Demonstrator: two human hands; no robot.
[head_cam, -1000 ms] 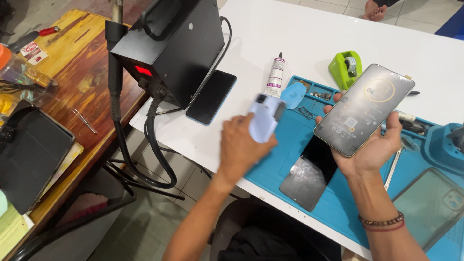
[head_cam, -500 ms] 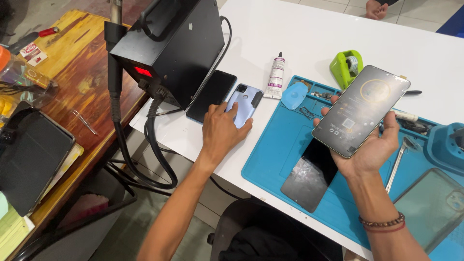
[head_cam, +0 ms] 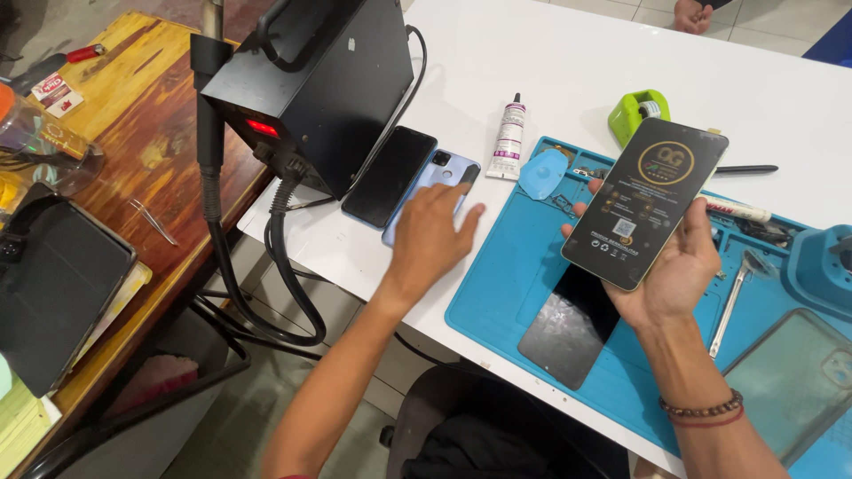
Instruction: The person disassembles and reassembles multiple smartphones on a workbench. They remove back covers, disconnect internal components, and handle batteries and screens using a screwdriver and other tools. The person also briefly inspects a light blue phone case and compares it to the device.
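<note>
Two hands (head_cam: 432, 244) (head_cam: 672, 266), four phones or screens (head_cam: 645, 202), one glue tube (head_cam: 509, 137), one blue mat (head_cam: 515, 284).

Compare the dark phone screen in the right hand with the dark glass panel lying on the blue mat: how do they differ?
The phone screen is lifted off the table and tilted, gripped by the right hand; the glass panel lies flat on the blue mat, untouched. The phone screen carries a printed gold label on its face; the glass panel is plain, with pale smudges. Both are dark, glossy, rounded rectangles of similar size.
</note>
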